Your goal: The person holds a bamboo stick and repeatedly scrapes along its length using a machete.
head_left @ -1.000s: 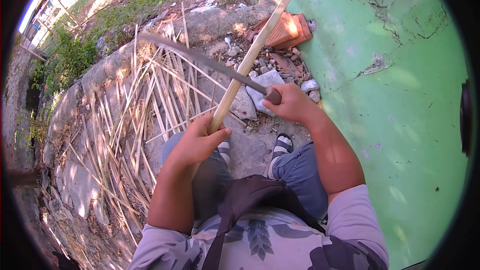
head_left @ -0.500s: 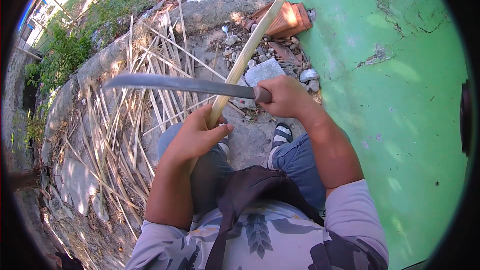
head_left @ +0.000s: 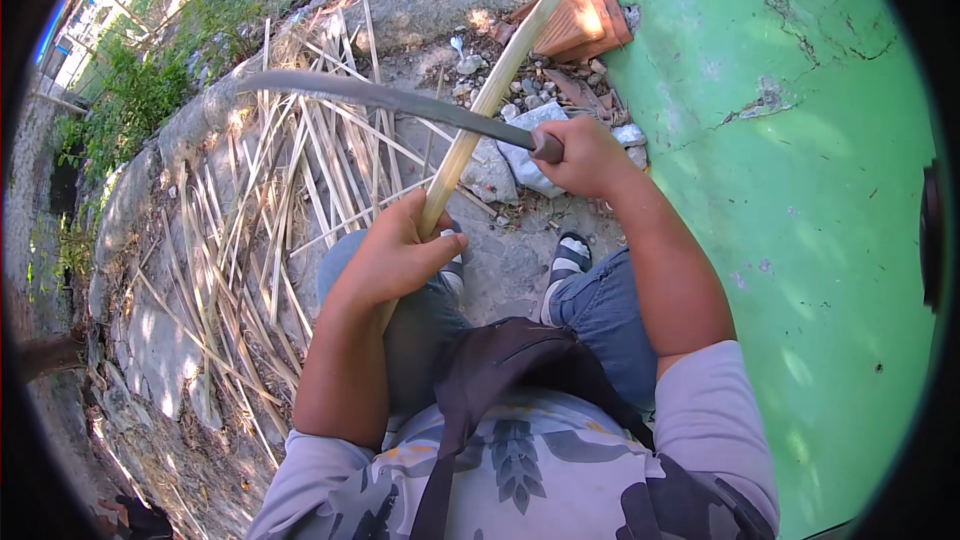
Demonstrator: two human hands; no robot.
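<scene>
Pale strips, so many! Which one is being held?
The broad strip in the left hand, with the long knife crossing over it. The others are thinner and lie in a loose pile on the ground.

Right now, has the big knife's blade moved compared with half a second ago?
Yes: judged against the orange tiles, the blade in the right hand has shifted away from the body, toward the picture's top.
</scene>
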